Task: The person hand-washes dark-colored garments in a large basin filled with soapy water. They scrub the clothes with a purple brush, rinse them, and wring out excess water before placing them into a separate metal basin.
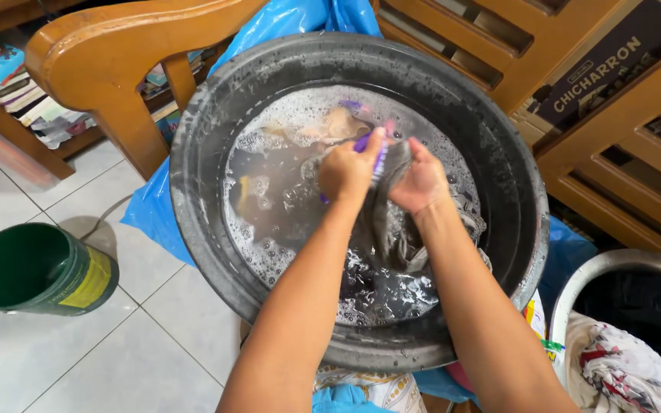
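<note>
L hand (348,171): over basin centre, fingers curled tight, clamped on grey cloth + purple brush handle.
R hand (420,182): just beside L, nearly touching; fingers folded shut on same cloth, gripping a bunched fold.
Cloth (386,233): grey, wet, pulled up betw 2 hands, rest hangs down into suds at near side of basin.
Brush (380,159): purple, only bits visible past L hand's fingers; shape mostly hidden.
Basin (208,138): big, round, dark grey, wet rim, sits on blue plastic sheet.
Water (269,206): murky grey, foam around edges + near side; a beige/tan item (330,126) floats at far side.
Sheet (284,19): blue plastic, under/behind basin, shows far side + L + R edges.
Bucket (36,269): green, lies tilted on white tile floor, well L of basin; yellow rectangular label on its side, print too small to tell.
Chair (97,57): wood, armrest just far-L of basin.
Books (9,84): stack on low shelf, far L, colourful covers.
Box (610,69): dark flat carton w/ white lettering, far R, behind wood slats.
2nd basin (613,264): pale rim, near R, holds dark cloth + white/red patterned cloth (629,367).
Packet (546,336): small, yellow/green/red, betw 2 basins, partly hidden.
</note>
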